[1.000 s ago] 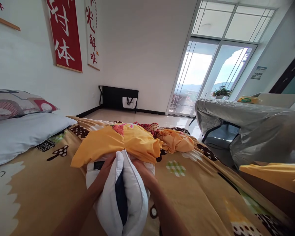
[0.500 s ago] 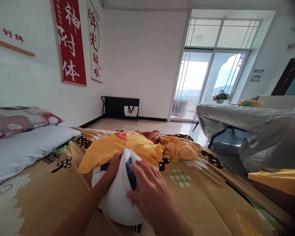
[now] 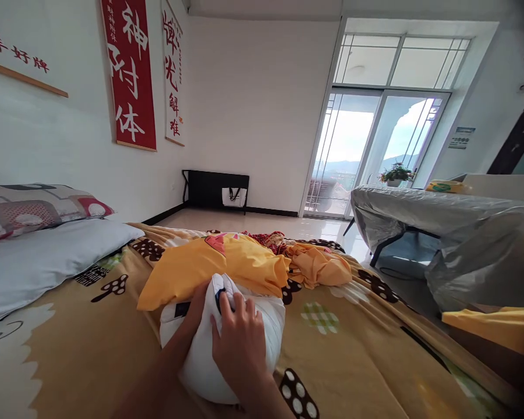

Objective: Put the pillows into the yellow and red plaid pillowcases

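A puffy white cloth bundle (image 3: pixel 209 366) stands on the bed in front of me, with dark blue material (image 3: pixel 219 298) showing in a slit at its top and a black patch on its left side. My left hand (image 3: pixel 199 299) grips the raised edge of the bundle from the left; its fingertips are hidden by the cloth. On the right side of the slit lies my right hand (image 3: pixel 240 334), its fingers bent over the cloth and closed on it. Just behind the bundle a yellow garment (image 3: pixel 183 270) with a pink print lies spread out.
A crumpled orange cloth (image 3: pixel 318 265) and a red patterned cloth (image 3: pixel 266 240) lie near the bed's far edge. Pillows (image 3: pixel 61 250) are at the left on the patterned bedspread (image 3: pixel 367 361). At the right stands a plastic-covered table (image 3: pixel 397 201).
My right hand has come down from above the slit onto the cloth, its fingers bending over the edge. The slit has narrowed, and the bundle's raised top sits slightly lower.
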### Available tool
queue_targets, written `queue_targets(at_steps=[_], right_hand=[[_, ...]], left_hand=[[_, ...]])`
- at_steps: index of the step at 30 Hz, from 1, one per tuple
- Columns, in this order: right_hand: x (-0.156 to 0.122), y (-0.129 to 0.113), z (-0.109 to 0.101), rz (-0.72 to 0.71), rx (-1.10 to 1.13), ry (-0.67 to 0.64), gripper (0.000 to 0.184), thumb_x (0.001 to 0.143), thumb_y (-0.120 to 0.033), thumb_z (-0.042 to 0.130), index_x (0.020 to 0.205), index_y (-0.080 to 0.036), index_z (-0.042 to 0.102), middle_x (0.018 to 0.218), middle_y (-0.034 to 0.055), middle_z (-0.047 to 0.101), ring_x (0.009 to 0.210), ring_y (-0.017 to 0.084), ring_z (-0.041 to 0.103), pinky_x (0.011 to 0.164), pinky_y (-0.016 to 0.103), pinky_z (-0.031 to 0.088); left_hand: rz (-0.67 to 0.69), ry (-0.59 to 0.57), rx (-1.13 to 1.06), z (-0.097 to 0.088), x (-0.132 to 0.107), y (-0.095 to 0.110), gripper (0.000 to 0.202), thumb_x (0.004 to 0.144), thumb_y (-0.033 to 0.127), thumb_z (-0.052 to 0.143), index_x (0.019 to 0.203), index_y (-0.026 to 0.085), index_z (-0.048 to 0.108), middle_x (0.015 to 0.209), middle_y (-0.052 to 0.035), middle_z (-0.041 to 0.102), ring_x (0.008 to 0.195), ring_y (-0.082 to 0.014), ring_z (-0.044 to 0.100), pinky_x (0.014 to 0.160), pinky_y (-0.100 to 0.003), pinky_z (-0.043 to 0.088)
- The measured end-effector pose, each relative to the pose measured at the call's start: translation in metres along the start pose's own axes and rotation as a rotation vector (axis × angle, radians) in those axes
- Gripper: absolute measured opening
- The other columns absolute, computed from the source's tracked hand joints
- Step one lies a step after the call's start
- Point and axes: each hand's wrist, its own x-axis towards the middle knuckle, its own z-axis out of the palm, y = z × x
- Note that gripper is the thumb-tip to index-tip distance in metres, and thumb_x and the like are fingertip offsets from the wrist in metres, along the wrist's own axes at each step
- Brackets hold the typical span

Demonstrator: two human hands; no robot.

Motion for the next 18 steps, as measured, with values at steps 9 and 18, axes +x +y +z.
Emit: queue_targets(at_steps=[9, 18], right_hand=[[0.003, 0.020, -0.001, -0.070, 0.128, -0.059, 0.043, 0.091, -0.023, 0.044, 0.133, -0.027, 0.049, 0.114, 0.0104, 0.061, 0.090, 0.023, 0.064, 0.071, 0.032, 0.049], [-0.012, 0.007, -0.009, -0.195, 0.096, -0.145, 0.059, 0.085, -0.018, 0.050, 0.141, -0.034, 0.042, 0.119, 0.0096, 0.060, 0.094, 0.025, 0.063, 0.074, 0.033, 0.050]], left_hand=[[0.151, -0.003, 0.301, -0.039, 0.031, 0.015, 0.029, 0.079, 0.043, 0.044, 0.076, 0.019, 0.060, 0.075, -0.0050, 0.066, 0.073, -0.0212, 0.058, 0.070, -0.031, 0.044], [0.345, -0.309, 0.689, -0.095, 0.038, -0.001, 0.043, 0.083, 0.033, 0.044, 0.122, 0.025, 0.061, 0.132, -0.0085, 0.057, 0.125, -0.0269, 0.048, 0.107, -0.043, 0.032]])
